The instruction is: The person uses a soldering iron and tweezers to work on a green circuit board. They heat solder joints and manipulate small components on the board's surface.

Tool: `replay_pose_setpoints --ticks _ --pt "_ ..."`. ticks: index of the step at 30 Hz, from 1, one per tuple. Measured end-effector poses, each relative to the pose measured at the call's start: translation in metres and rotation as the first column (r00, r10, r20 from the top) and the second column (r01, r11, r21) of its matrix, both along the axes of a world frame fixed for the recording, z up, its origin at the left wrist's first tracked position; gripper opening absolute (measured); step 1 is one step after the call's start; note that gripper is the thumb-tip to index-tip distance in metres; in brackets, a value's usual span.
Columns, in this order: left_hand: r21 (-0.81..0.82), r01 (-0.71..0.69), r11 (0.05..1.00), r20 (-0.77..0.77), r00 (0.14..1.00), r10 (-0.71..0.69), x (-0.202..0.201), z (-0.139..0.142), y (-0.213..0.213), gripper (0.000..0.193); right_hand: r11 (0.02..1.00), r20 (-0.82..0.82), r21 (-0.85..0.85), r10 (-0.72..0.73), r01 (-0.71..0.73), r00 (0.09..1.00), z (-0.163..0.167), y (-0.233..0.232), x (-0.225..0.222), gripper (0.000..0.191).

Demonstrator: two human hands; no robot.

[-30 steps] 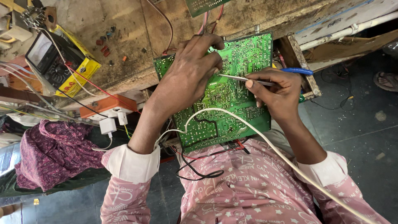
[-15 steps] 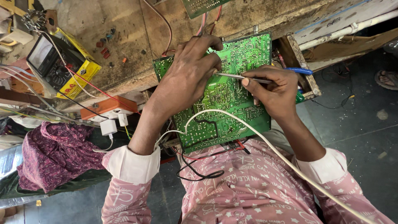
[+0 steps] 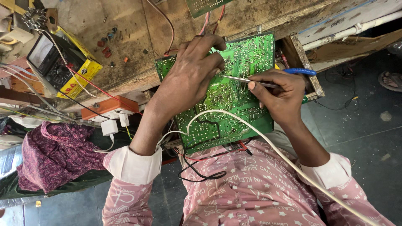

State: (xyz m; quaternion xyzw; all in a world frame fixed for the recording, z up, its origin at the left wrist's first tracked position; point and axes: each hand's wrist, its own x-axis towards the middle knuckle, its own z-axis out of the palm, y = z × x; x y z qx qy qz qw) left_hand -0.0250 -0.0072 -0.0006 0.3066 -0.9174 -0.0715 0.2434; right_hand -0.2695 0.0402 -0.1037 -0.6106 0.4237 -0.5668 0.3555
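Observation:
A green circuit board (image 3: 234, 100) rests against the edge of a worn wooden bench, its solder side up, over my lap. My left hand (image 3: 190, 75) lies across the board's upper left part and grips it. My right hand (image 3: 280, 94) holds a thin metal tool with a blue handle (image 3: 298, 71) like a pen. The tool's tip (image 3: 222, 76) touches the board just beside my left fingers. A white cable (image 3: 259, 134) curves across the lower part of the board and runs off to the lower right.
A yellow-cased meter (image 3: 58, 67) with red and black leads lies on the bench at left. An orange power strip (image 3: 111, 106) with white plugs sits below it. A purple cloth (image 3: 50, 152) is bunched at the lower left. Another small green board (image 3: 207, 5) is at the top.
The tool's tip has shifted slightly left along the board toward my left fingers. My left hand keeps its grip in the same place.

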Motion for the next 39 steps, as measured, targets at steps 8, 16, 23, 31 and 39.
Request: replay_pose_setpoints --ticks 8,16,23,31,39 --pt "0.024 0.008 1.0 -0.011 1.0 -0.007 0.0 0.001 0.0 0.009 0.999 -0.002 0.034 0.009 -0.009 1.0 0.005 -0.001 0.003 0.015" --pt "0.01 0.015 1.0 -0.021 1.0 -0.015 0.001 0.0 0.0 0.01 1.0 -0.039 0.027 0.005 -0.004 0.999 0.01 0.001 0.004 0.014" --pt "-0.002 0.02 1.0 -0.031 0.999 -0.02 0.001 0.001 0.001 0.01 1.0 -0.074 -0.027 -0.008 0.006 0.997 0.014 0.001 0.006 0.013" --pt "0.0 0.02 1.0 -0.034 0.999 -0.02 0.001 0.002 0.001 0.013 0.993 -0.127 -0.113 0.017 -0.031 0.992 0.014 0.003 0.003 0.013" --pt "0.053 0.011 0.999 -0.039 0.999 -0.009 -0.005 0.007 0.001 0.01 0.987 -0.045 -0.132 0.085 -0.09 0.995 -0.002 -0.011 -0.072 0.014"
